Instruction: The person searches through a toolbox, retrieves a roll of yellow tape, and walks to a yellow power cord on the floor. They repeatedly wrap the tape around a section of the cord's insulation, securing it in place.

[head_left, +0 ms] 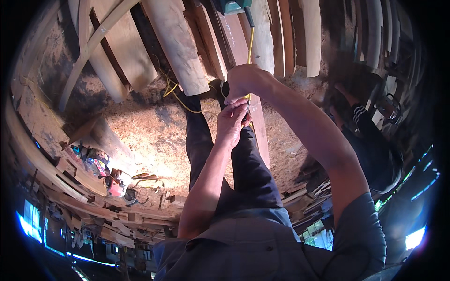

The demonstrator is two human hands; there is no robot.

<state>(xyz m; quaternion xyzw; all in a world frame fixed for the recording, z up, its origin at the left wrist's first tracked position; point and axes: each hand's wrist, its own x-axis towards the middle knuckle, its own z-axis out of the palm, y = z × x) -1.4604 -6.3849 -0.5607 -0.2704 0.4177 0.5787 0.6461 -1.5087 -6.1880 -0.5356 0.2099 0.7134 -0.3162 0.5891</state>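
Note:
My two hands meet in front of me over a long reddish board [261,133]. My right hand [244,82] is closed around a yellow cord [251,46], its wrist bent over from the right. Just below it, my left hand [229,122] pinches the same cord, which shows between the hands and again by the left fingertips. A small dark piece shows in the left fingers; I cannot make out what it is. The cord runs up to a green power tool [236,6] at the top edge, resting among boards and only partly in view.
A thick pale timber [176,44] ends by my legs. More planks [122,44] lie ahead, over a sawdust-covered floor [154,126]. Loose yellow cord [180,100] trails near my left foot. Bags and tools [101,164] sit at left. Another person [375,150] crouches at right near a chainsaw [389,107].

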